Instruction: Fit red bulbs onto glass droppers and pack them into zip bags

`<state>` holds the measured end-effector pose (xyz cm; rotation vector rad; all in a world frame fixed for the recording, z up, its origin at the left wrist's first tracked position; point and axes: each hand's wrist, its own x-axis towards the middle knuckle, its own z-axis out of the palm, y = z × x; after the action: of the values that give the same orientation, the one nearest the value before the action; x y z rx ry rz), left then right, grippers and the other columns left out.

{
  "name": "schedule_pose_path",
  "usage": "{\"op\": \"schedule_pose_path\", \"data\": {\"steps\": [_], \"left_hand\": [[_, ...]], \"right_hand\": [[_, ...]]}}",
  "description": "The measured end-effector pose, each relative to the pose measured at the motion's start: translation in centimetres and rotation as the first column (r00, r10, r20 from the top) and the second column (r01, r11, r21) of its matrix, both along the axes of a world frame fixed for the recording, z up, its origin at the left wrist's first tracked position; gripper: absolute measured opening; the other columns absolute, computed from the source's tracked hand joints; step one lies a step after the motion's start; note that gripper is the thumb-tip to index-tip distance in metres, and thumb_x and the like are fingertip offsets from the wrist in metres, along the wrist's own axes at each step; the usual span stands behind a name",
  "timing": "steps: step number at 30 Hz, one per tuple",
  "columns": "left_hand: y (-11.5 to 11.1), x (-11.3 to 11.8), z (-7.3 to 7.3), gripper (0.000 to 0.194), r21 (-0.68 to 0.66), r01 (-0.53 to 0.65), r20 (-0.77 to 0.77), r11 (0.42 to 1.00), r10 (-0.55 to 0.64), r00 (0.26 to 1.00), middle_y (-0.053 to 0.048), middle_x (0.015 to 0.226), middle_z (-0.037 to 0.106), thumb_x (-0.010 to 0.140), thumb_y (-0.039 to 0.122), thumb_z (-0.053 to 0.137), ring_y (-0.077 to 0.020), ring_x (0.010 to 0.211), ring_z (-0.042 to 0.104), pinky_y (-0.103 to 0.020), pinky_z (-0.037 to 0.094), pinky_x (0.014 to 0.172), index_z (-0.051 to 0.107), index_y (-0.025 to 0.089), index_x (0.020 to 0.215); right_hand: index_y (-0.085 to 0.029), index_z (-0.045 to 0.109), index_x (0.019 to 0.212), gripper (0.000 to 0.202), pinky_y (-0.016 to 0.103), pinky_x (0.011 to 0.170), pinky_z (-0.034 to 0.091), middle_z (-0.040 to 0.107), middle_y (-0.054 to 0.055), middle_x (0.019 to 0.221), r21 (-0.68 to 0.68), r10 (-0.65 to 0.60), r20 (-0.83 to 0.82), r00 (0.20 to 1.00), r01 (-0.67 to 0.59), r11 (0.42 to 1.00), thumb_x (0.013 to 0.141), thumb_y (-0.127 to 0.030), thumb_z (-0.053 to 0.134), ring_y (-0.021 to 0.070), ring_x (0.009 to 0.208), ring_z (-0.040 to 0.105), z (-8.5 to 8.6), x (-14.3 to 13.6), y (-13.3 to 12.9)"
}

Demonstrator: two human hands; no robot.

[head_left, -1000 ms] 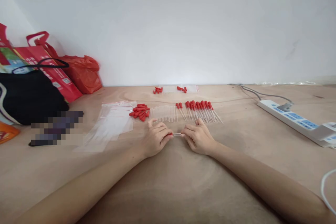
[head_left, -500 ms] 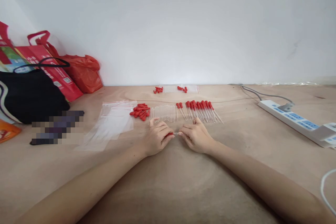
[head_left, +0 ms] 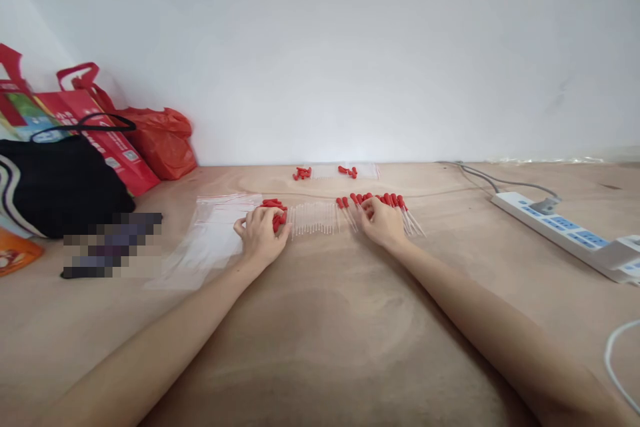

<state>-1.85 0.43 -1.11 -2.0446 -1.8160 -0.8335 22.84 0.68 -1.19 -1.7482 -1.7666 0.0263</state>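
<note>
My left hand (head_left: 263,235) is over a pile of red rubber bulbs (head_left: 273,203), partly hiding it. Its fingers are bent, with the thumb apart from them and bulbs showing in the gap. My right hand (head_left: 384,221) is at the row of glass droppers with red bulbs (head_left: 397,201), thumb and fingers closed on a dropper (head_left: 354,198) at the row's left end. The hand covers part of the row. Between my hands, bare glass tubes (head_left: 314,218) lie side by side. Two separate droppers (head_left: 343,203) lie just right of them.
Clear zip bags (head_left: 210,233) lie left of the bulbs. Farther back is another bag (head_left: 330,170) with red bulbs on it. Shopping bags (head_left: 160,140), a black bag (head_left: 65,180) and a blurred dark object (head_left: 113,243) are at left. A power strip (head_left: 565,227) with cables lies at right.
My hands have moved apart from the front middle, where they held a bulb and tube together. The left has gone to the bulb pile, the right to the dropper row.
</note>
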Motion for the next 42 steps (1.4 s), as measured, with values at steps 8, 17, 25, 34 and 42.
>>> {"op": "schedule_pose_path", "data": {"steps": [8,17,25,34,42], "left_hand": [[0.6,-0.8,0.0,0.018,-0.011,-0.05,-0.075,0.999,0.05,0.996,-0.007,0.09,0.056,0.074,0.038,0.054,-0.0271,0.091,0.046,-0.044,0.024,0.079,0.059,0.021,0.079],[1.4,-0.8,-0.1,0.018,0.027,-0.053,-0.104,0.998,0.055,0.993,-0.007,0.088,0.056,0.074,0.037,0.054,-0.0274,0.09,0.045,-0.046,0.022,0.081,0.061,0.021,0.07],[-0.1,0.1,0.3,0.017,0.183,0.048,-0.037,0.982,-0.041,0.998,-0.007,0.085,0.056,0.077,0.034,0.052,-0.0243,0.088,0.048,-0.042,0.024,0.083,0.062,0.02,0.076],[-3.3,2.6,0.5,0.01,-0.099,0.589,-0.05,0.802,-0.595,0.802,-0.002,0.084,0.057,0.072,0.026,0.051,-0.0188,0.083,0.05,-0.04,0.025,0.084,0.06,0.02,0.074],[-3.4,2.6,0.6,0.028,-0.189,0.604,-0.034,0.774,-0.62,0.784,-0.005,0.095,0.059,0.072,0.036,0.055,-0.0218,0.09,0.051,-0.042,0.024,0.084,0.06,0.02,0.095]], "right_hand": [[-0.017,0.058,0.083,0.022,0.037,0.073,0.023,0.065,0.007,0.078,-0.131,-0.11,0.193,0.975,0.137,0.982,0.078,-0.028,0.039,0.0213,0.073,0.058,0.1,-2.5,2.5],[-0.017,0.061,0.078,0.027,0.039,0.075,0.022,0.065,0.009,0.082,-0.07,-0.07,0.248,0.966,0.09,0.993,0.079,-0.029,0.037,0.0221,0.077,0.056,0.2,-3.5,1.9],[-0.012,0.064,0.076,0.026,0.039,0.076,0.023,0.065,0.014,0.078,-0.194,-0.045,0.294,0.955,0.105,0.975,0.075,-0.026,0.042,0.0229,0.073,0.059,0.5,-5.5,2.2],[-0.011,0.065,0.076,0.025,0.041,0.076,0.021,0.065,0.017,0.078,-0.24,-0.012,0.325,0.946,0.095,0.966,0.077,-0.017,0.04,0.0246,0.073,0.059,0.6,-6.1,2.5],[-0.011,0.053,0.083,0.024,0.039,0.076,0.023,0.062,0.012,0.08,0.081,0.035,0.29,0.956,-0.062,0.995,0.083,-0.024,0.033,0.0221,0.074,0.055,-0.9,-3.4,-1.1]]}}
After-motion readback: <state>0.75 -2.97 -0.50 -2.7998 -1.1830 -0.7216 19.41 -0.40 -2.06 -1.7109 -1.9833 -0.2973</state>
